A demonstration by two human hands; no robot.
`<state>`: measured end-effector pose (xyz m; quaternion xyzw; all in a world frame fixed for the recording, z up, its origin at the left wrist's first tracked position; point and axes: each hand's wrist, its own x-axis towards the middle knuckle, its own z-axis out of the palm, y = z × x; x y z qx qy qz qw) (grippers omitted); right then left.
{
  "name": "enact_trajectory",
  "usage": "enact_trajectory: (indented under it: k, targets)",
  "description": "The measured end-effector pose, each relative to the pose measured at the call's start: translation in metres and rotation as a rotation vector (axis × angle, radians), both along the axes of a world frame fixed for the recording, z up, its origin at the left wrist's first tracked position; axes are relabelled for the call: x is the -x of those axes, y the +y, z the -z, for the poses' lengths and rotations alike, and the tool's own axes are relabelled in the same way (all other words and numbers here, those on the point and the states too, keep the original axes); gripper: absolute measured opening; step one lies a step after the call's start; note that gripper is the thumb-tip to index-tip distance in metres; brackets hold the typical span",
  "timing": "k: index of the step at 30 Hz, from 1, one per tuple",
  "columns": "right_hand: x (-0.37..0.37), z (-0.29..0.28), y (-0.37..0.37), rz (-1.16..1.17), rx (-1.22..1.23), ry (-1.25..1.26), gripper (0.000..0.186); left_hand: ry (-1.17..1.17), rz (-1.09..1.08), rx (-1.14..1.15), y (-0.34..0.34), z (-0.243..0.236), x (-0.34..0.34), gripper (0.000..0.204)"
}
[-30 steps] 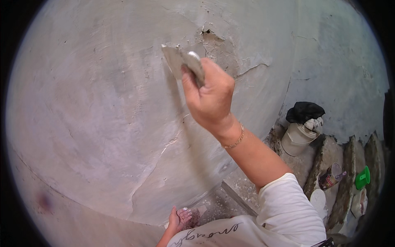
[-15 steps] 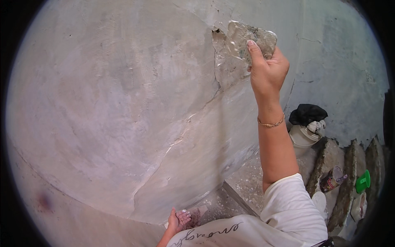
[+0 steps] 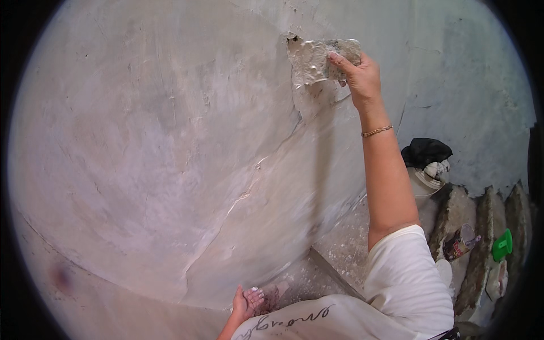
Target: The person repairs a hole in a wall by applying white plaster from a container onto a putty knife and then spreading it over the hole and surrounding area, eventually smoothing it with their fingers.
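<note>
Head view. Your right hand [image 3: 358, 72] grips a plaster-smeared trowel [image 3: 317, 59] flat against the grey wall [image 3: 170, 141], upper centre. Your left hand [image 3: 245, 303], low down, grip unclear. Right: white bucket [image 3: 422, 182] under black cloth [image 3: 426, 152]; tipped can [image 3: 460, 242], contents unseen; green lid [image 3: 502, 245] on rubble.

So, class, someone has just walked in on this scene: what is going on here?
A person is working on a grey plastered wall. Their right hand, arm raised, presses a flat, plaster-smeared blade against the wall beside a chipped hole, with a crack running down from it. Their left hand is low near the wall's base and holds nothing that shows. On the rubble to the right lie a can, a green object and a black cloth.
</note>
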<state>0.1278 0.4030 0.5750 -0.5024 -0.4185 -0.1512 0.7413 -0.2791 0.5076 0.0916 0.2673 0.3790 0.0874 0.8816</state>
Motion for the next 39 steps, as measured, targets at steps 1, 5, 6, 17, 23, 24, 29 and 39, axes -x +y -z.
enact_trajectory:
  k: [1, 5, 6, 17, 23, 24, 29, 39]
  targets:
    - [-0.003, -0.001, -0.002, -0.019, 0.005, 0.01, 0.021, -0.027, -0.004, -0.009, -0.001, -0.002, -0.002, 0.068]
    - [-0.011, 0.014, -0.015, 0.029, -0.009, 0.106, 0.02, 0.033, -0.023, -0.017, -0.003, -0.009, -0.001, 0.069]
    - [-0.012, 0.015, -0.021, 0.04, -0.024, 0.12, 0.02, 0.026, -0.027, -0.015, -0.003, -0.008, -0.001, 0.069]
    - [0.095, 0.025, 0.028, 1.041, -0.184, -0.648, 0.037, 0.03, 0.022, -0.011, -0.008, -0.01, -0.012, 0.066]
    - [0.111, 0.032, 0.078, 1.118, -0.013, -0.537, 0.036, 0.03, 0.03, -0.034, -0.007, -0.019, -0.019, 0.067]
    - [0.115, 0.037, 0.083, 1.131, -0.025, -0.578, 0.033, 0.032, 0.03, -0.031, -0.007, -0.018, -0.017, 0.067]
    - [0.12, 0.048, 0.077, 1.049, 0.047, -0.617, 0.032, 0.013, 0.03, 0.019, -0.005, 0.002, -0.01, 0.066]
    - [0.133, 0.079, 0.011, 0.821, 0.197, -0.619, 0.032, -0.017, 0.051, -0.043, -0.008, -0.022, -0.034, 0.064]
